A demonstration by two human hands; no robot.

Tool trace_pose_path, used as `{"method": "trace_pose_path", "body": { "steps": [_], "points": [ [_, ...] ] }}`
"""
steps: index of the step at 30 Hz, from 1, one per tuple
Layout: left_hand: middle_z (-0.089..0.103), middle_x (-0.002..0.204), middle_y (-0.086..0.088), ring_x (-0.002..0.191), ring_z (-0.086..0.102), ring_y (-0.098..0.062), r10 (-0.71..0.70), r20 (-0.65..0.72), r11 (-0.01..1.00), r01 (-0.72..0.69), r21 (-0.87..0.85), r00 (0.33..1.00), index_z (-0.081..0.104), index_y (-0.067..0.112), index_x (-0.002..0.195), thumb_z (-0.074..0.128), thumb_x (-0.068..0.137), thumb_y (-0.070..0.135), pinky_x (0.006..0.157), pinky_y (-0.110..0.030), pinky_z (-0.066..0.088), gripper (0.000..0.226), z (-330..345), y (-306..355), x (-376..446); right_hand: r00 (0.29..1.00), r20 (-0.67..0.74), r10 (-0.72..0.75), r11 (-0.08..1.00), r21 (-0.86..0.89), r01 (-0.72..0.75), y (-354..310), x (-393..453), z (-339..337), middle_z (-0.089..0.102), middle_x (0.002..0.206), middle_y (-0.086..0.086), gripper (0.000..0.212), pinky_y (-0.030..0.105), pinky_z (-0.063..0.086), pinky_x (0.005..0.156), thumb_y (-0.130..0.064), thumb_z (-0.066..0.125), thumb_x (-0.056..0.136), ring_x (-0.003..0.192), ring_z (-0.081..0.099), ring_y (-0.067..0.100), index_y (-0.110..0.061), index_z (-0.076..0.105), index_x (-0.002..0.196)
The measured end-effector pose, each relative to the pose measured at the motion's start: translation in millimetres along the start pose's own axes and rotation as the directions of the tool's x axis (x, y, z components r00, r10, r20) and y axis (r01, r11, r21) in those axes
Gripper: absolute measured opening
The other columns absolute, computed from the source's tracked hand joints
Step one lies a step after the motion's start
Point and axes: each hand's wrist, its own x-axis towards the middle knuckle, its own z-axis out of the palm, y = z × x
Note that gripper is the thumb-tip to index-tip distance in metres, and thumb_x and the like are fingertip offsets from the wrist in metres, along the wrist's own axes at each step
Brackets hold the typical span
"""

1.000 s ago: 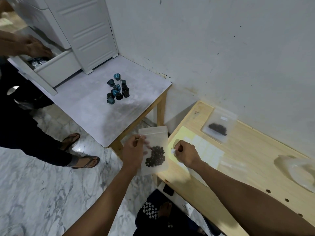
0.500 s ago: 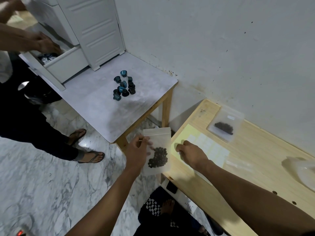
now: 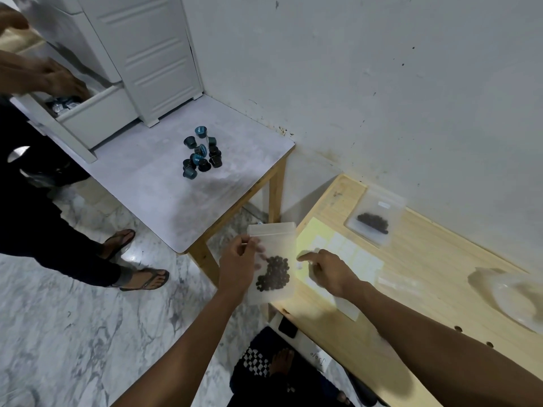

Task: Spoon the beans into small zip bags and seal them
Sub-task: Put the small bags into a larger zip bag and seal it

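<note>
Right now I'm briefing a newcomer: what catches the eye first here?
The left hand holds up a zip bag of dark beans beside the wooden table, the right hand hovering close. A second filled bag lies by the wall, and teal capsules cluster on the grey table.

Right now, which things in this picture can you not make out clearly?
- Zip bag, head view: whether its strip is sealed is too fine to tell; the left hand covers its left edge.
- Right hand: its fingers are motion-blurred, so what they pinch over the label sheet is unclear.
- Clear object on the wooden table: blurred, cut by the right edge.
- Open drawer: another person's hand hides most contents.
</note>
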Motion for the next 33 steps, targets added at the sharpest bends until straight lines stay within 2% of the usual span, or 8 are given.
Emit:
{"method": "trace_pose_path", "body": {
  "steps": [4, 8, 12, 17, 20, 24, 29, 33],
  "points": [
    [0.073, 0.08, 0.003, 0.066, 0.069, -0.011, 0.015, 0.035, 1.0, -0.016, 0.012, 0.999, 0.066, 0.015, 0.093, 0.058, 0.098, 0.024, 0.065, -0.03, 0.058, 0.013, 9.2, 2.5, 3.6, 0.992, -0.05, 0.113, 0.978, 0.184, -0.102, 3.4, -10.6, -8.6, 0.051, 0.063, -0.006, 0.027, 0.02, 0.04, 0.057, -0.012, 0.047, 0.099, 0.051, 0.045, 0.003, -0.026, 0.049, 0.121],
    [0.073, 0.081, 0.001, 0.068, 0.068, -0.013, 0.017, 0.065, 1.0, -0.018, 0.016, 0.998, 0.066, 0.016, 0.092, 0.056, 0.099, 0.024, 0.064, -0.03, 0.058, 0.015, 21.8, 7.6, 5.7, 0.928, -0.14, 0.346, 0.853, 0.458, -0.249, 2.6, -17.4, -24.7, 0.051, 0.078, 0.002, 0.011, 0.028, 0.042, 0.064, -0.01, 0.054, 0.096, 0.068, 0.048, 0.018, -0.012, 0.053, 0.107],
    [0.07, 0.076, -0.001, 0.068, 0.067, -0.013, 0.015, 0.113, 1.0, -0.013, -0.012, 0.993, 0.066, 0.013, 0.09, 0.054, 0.1, 0.022, 0.068, -0.032, 0.06, 0.018, 39.8, 15.2, 4.8, 0.893, -0.232, 0.387, 0.748, 0.645, -0.157, -12.0, -29.3, -52.4, 0.058, 0.086, 0.007, 0.02, 0.023, 0.047, 0.064, -0.008, 0.048, 0.101, 0.072, 0.052, 0.019, -0.012, 0.067, 0.096],
    [0.066, 0.071, 0.002, 0.061, 0.062, -0.008, 0.063, 0.185, 0.996, -0.074, 0.053, 0.981, 0.064, 0.013, 0.087, 0.054, 0.099, 0.027, 0.059, -0.028, 0.051, 0.021, 68.0, 24.4, 1.5, 0.901, -0.352, 0.252, 0.868, 0.495, -0.049, -31.1, -46.6, -79.5, 0.06, 0.092, 0.008, 0.021, 0.036, 0.05, 0.078, -0.014, 0.051, 0.1, 0.08, 0.057, 0.027, -0.024, 0.066, 0.112],
    [0.055, 0.066, -0.003, 0.061, 0.051, -0.016, 0.104, 0.228, 0.989, -0.124, 0.075, 0.968, 0.059, 0.012, 0.078, 0.055, 0.098, 0.028, 0.059, -0.032, 0.043, 0.025, 84.7, 29.7, -2.8, 0.892, -0.365, 0.266, 0.847, 0.53, -0.036, -36.8, -54.0, -87.2, 0.058, 0.084, 0.005, 0.01, 0.045, 0.051, 0.079, -0.013, 0.059, 0.095, 0.082, 0.06, 0.034, -0.021, 0.056, 0.1],
    [0.054, 0.055, 0.009, 0.052, 0.046, -0.007, 0.139, 0.308, 0.978, -0.18, 0.109, 0.941, 0.058, 0.024, 0.074, 0.053, 0.099, 0.026, 0.052, -0.019, 0.038, 0.025, 105.0, 40.1, -11.6, 0.899, -0.365, 0.244, 0.869, 0.494, -0.036, -39.3, -64.3, -98.0, 0.064, 0.082, -0.006, 0.015, 0.027, 0.048, 0.074, -0.01, 0.059, 0.095, 0.072, 0.055, 0.009, -0.021, 0.065, 0.088],
    [0.069, 0.081, 0.0, 0.069, 0.06, -0.013, 0.148, 0.374, 0.968, -0.211, 0.134, 0.915, 0.066, 0.02, 0.098, 0.052, 0.099, 0.033, 0.061, -0.025, 0.042, 0.02, 126.7, 43.4, -15.3, 0.872, -0.416, 0.259, 0.912, 0.402, -0.079, -32.4, -75.4, -106.5, 0.066, 0.099, -0.006, 0.025, 0.02, 0.048, 0.079, -0.011, 0.056, 0.096, 0.083, 0.061, 0.009, -0.027, 0.075, 0.095],
    [0.069, 0.082, 0.002, 0.061, 0.058, 0.004, 0.167, 0.411, 0.962, -0.24, 0.133, 0.896, 0.067, 0.017, 0.102, 0.051, 0.101, 0.031, 0.053, -0.011, 0.04, 0.021, 138.5, 44.9, -20.7, 0.849, -0.445, 0.285, 0.921, 0.373, -0.113, -29.2, -82.6, -111.4, 0.06, 0.076, -0.007, 0.025, 0.015, 0.043, 0.063, -0.009, 0.055, 0.096, 0.065, 0.055, 0.011, -0.024, 0.068, 0.11]
  ]
}}
